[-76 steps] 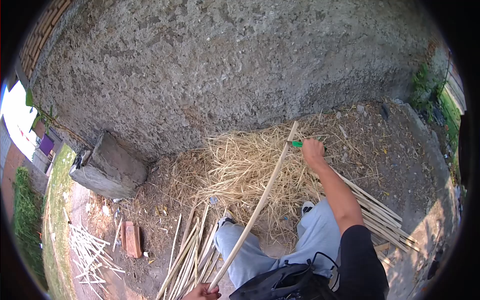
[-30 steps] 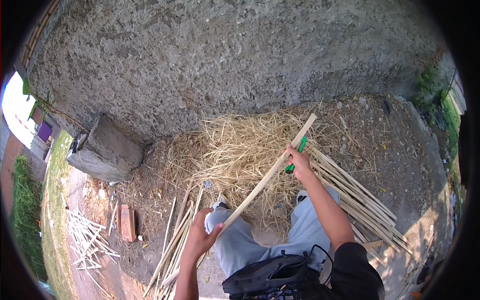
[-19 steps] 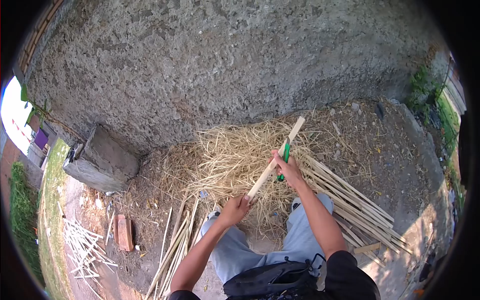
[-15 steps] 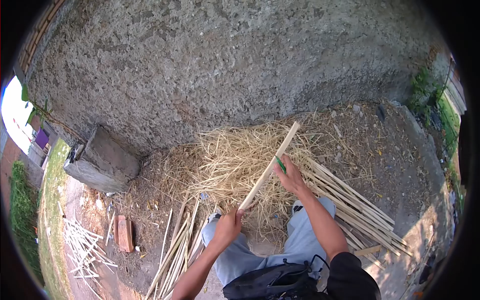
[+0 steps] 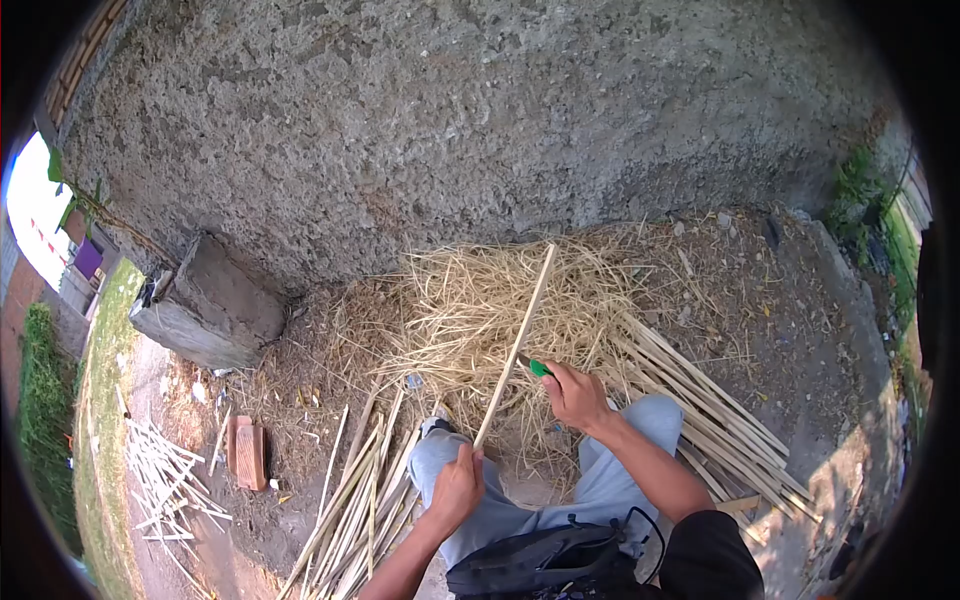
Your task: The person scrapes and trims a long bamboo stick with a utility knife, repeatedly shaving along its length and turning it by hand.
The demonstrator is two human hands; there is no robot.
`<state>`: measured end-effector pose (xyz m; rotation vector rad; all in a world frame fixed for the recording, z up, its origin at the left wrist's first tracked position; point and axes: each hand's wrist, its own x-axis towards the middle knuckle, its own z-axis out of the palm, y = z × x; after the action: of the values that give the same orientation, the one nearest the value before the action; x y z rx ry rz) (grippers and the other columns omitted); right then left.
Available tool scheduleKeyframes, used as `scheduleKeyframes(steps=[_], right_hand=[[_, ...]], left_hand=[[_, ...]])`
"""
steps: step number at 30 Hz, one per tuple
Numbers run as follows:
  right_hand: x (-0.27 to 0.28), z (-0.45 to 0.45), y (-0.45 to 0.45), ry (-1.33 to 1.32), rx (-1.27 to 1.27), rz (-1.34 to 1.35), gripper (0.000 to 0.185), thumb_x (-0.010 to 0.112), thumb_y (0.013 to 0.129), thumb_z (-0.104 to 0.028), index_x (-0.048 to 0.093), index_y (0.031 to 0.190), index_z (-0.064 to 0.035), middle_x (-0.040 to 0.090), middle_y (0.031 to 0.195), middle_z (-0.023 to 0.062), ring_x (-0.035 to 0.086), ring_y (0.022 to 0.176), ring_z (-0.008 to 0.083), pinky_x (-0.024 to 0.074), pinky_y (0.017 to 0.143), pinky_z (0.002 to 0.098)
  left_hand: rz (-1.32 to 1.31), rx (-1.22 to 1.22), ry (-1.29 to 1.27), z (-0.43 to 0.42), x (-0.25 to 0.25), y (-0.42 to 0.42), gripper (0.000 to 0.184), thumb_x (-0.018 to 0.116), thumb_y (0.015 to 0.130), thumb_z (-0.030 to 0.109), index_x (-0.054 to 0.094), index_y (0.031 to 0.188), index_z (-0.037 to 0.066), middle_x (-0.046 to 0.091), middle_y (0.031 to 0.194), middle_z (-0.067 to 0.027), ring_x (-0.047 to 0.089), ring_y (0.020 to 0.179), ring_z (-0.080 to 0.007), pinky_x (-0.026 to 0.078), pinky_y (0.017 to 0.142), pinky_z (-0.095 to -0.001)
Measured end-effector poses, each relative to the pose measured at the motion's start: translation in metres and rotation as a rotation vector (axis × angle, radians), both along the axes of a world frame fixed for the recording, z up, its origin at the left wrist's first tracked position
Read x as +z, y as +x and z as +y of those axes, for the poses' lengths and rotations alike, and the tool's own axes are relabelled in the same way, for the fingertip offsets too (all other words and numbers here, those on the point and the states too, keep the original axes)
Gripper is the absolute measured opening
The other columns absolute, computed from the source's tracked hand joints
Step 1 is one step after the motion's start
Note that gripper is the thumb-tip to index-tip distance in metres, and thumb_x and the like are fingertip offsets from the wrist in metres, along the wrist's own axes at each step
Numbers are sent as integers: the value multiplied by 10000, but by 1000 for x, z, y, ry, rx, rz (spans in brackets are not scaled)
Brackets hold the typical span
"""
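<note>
A pale wooden strip (image 5: pixel 522 335) slants upward over the straw-like pile of shavings (image 5: pixel 470 310). Its lower end is gripped by my left hand (image 5: pixel 458 488), closed near my left knee. My right hand (image 5: pixel 582 400) is closed around the green handle of a knife (image 5: pixel 539 368). The knife's blade meets the right side of the strip, around its middle. Long strips (image 5: pixel 710 410) lie in a bundle to the right of my legs, and more strips (image 5: pixel 370 500) lie to the left.
A rough grey wall (image 5: pixel 480 120) rises beyond the shavings. At the left stand a concrete block (image 5: pixel 215 305) and, nearer, a reddish brick (image 5: pixel 246 453). Thin white sticks (image 5: pixel 165 485) are heaped at the far left. A black bag (image 5: pixel 540 560) rests at my lap.
The strip has turned more upright and moved left. My right hand has come down along it with the knife, and my left hand has lowered slightly, still gripping the lower end.
</note>
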<state>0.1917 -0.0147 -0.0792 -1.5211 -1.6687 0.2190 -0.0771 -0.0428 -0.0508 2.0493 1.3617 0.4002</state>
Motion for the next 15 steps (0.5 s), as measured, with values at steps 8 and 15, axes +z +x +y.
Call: scheduleKeyframes(steps=[8, 15], right_hand=[[3, 0, -4, 111, -7, 15, 276, 551, 991, -244, 621, 1087, 4, 686, 812, 170, 656, 593, 333, 532, 510, 404], [28, -4, -14, 53, 80, -69, 254, 584, 971, -245, 635, 1073, -18, 672, 749, 135, 652, 575, 320, 513, 478, 415]], left_hand=[[-187, 22, -158, 1, 2, -5, 269, 427, 1057, 224, 574, 1043, -1, 575, 642, -148, 601, 568, -298, 467, 566, -407], [-208, 6, -216, -2, -4, -11, 298, 428, 1060, 259, 575, 984, 10, 572, 652, -124, 594, 578, -259, 471, 583, -393]])
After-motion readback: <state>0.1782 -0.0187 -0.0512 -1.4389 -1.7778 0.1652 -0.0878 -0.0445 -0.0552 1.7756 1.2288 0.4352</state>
